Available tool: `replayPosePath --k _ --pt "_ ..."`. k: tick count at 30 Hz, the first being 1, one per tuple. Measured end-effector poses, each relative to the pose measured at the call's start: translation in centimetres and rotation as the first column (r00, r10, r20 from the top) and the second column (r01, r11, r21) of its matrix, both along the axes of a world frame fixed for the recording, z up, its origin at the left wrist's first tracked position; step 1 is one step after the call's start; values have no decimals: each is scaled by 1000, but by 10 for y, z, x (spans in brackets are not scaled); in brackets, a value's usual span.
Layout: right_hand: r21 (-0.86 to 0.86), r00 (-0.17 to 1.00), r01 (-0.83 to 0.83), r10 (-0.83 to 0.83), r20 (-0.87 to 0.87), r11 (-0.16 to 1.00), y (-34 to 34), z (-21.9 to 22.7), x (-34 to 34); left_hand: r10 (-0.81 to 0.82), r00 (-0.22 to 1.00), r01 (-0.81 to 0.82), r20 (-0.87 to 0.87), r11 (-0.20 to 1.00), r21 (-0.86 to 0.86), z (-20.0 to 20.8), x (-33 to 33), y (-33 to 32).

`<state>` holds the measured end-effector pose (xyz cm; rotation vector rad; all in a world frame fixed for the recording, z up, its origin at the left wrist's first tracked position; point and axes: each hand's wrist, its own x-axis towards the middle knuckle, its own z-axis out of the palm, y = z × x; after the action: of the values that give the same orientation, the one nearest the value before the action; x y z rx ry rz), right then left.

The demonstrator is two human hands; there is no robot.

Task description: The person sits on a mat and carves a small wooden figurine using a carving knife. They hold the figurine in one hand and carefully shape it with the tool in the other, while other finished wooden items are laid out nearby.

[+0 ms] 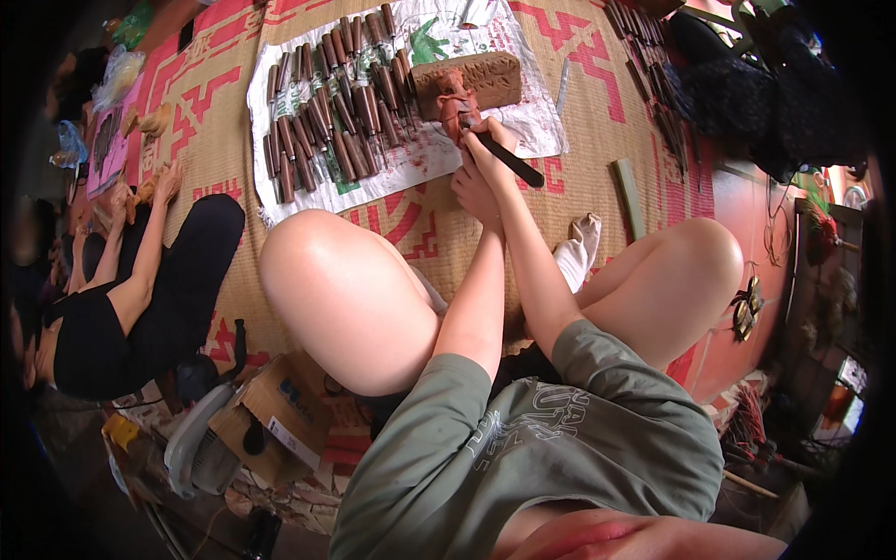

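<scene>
A reddish-brown carved figure (458,105) leans against the near side of a wooden block (481,82) with a carved, pitted surface. My left hand (474,193) is closed around the figure's lower end. Just above it, my right hand (497,142) grips a long black-handled tool (523,168) against the figure; the tool's tip is too small to make out. Left of the block, several carving tools (359,112) with brown wooden handles lie in rows on a white printed sheet (392,187).
More carving tools (653,84) lie at the far right of the woven mat (588,140). Near my knee is a pale green strip (628,199). On the left, another person's hands (168,182) hold a light wooden piece. A cardboard box (271,420) stands lower left.
</scene>
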<state>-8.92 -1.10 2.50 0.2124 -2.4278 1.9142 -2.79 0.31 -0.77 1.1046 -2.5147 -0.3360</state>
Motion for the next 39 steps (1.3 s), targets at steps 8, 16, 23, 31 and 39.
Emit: replayPosePath --k 8,16,23,31,39 --pt "-64 999 26 -24 31 998 3 1 -4 32 999 -29 -32 996 85 -6 -2 4" --pt "-97 998 0 6 57 995 5 -4 -9 8 994 -8 -112 1000 -3 -3 -4 5" --pt "-73 1000 -19 19 -4 997 7 -7 -11 2 995 -7 -95 999 -50 -3 -5 7" --pt "64 991 -19 28 -134 998 9 6 -3 -13 998 7 -55 994 -107 -1 -6 7" --pt "-55 998 15 -18 -54 998 5 9 -1 -61 997 54 -48 989 -135 -12 -6 1"
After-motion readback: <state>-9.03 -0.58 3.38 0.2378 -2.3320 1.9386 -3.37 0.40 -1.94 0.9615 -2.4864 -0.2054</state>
